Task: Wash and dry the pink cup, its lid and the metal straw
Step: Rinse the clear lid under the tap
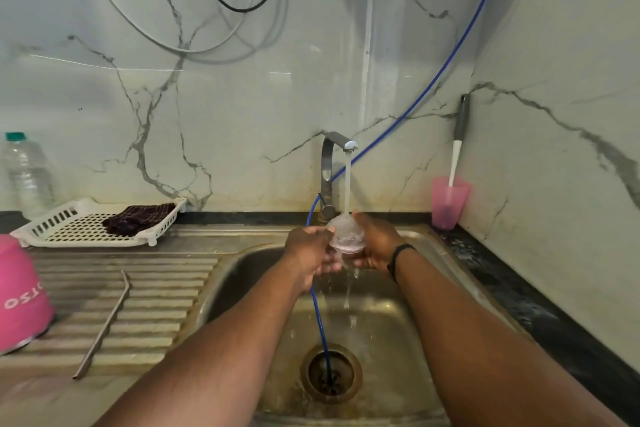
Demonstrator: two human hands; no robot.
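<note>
Over the steel sink [408, 350] both my hands hold the clear lid [347, 233] under the running tap [337, 170]. My left hand [310, 250] grips its left side and my right hand [375, 243] cups its right side and bottom. Water streams onto the lid and runs off into the basin. The pink cup [20, 295] stands upside down on the ribbed drainboard [156, 295] at the far left. The metal straw [104, 326] lies on the drainboard, apart from the cup.
A white slotted tray [62, 227] with a dark cloth [138, 218] stands behind the drainboard, beside a clear bottle [26, 173]. A small pink tumbler [448, 203] with a brush sits at the back right corner. A blue hose [320, 315] runs down into the drain [330, 373].
</note>
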